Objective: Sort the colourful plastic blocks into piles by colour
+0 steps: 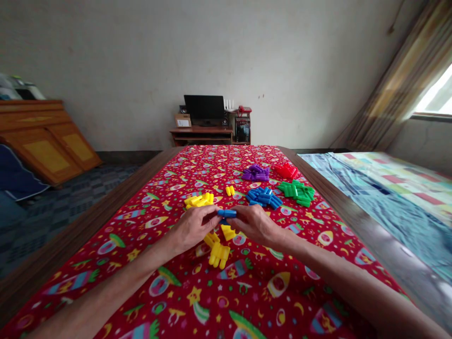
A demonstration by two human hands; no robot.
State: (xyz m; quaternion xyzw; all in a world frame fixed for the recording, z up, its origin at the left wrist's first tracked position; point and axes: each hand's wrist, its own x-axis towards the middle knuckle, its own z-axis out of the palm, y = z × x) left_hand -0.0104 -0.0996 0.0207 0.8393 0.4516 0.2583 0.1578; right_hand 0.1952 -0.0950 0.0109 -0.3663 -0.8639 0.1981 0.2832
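Between my two hands, above the middle of the table, is a small blue plastic building piece (227, 213). My left hand (195, 225) pinches its left end, and my right hand (257, 225) grips its right end. A darker blue part shows just below it; whether it is joined on, I cannot tell. Under and in front of the hands lie yellow pieces (219, 255), some of them joined. A pile of yellow pieces (199, 200) sits beyond my left hand, and a pile of blue pieces (263, 197) beyond my right.
Green pieces (298, 192), purple pieces (256, 173) and red pieces (286, 171) lie in piles at the right. A small yellow pair (230, 190) rests apart. The red patterned cloth (141, 263) covers the table. A bed (395, 202) stands at the right, a monitor (204, 109) beyond.
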